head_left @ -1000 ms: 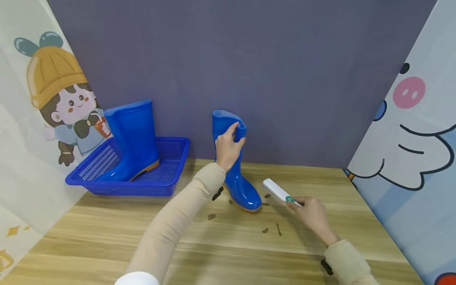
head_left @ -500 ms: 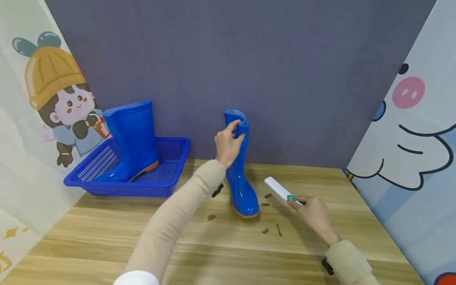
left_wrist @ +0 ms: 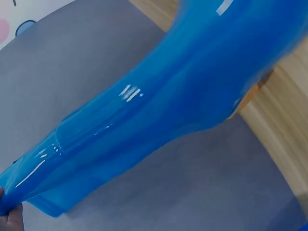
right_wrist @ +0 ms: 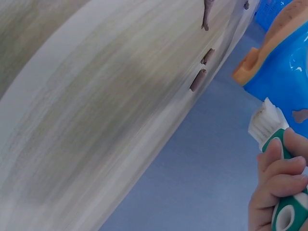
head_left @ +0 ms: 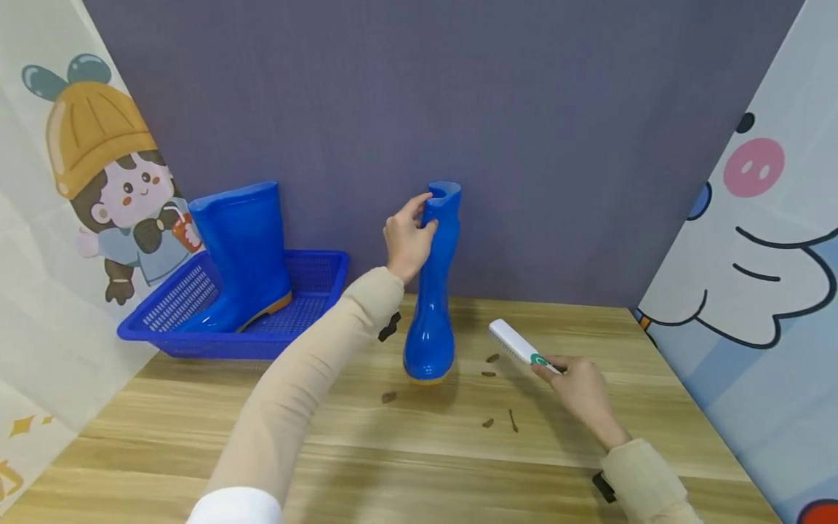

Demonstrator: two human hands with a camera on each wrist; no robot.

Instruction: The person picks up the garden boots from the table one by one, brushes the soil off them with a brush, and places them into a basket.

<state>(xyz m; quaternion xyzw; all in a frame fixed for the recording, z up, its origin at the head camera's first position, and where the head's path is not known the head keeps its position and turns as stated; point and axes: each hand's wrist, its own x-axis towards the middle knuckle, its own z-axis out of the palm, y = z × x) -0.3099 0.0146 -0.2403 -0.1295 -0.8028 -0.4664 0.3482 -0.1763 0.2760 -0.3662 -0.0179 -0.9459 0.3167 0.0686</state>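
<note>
My left hand [head_left: 409, 236] pinches the top rim of a blue rain boot [head_left: 435, 284], thumb on the near side. The boot hangs toe toward me, and its orange sole [right_wrist: 274, 41] shows from below in the right wrist view. A brown patch [right_wrist: 300, 115] marks the boot's side there. To the right, my right hand [head_left: 583, 389] grips a scrubbing brush [head_left: 513, 340] with a white head and a green-and-white handle. Its bristles point down toward the table and stand apart from the boot. The palm side of my left hand is hidden.
A second blue boot [head_left: 245, 244] stands in a blue plastic basket [head_left: 222, 348] at the left. Several brown flakes, such as one flake [head_left: 389, 397], lie on the wooden table [head_left: 458, 473]. A grey panel [head_left: 524, 145] rises behind the table.
My left hand has raised the boot and turned it so the toe swings from the right toward me. My right hand has shifted only slightly with the brush.
</note>
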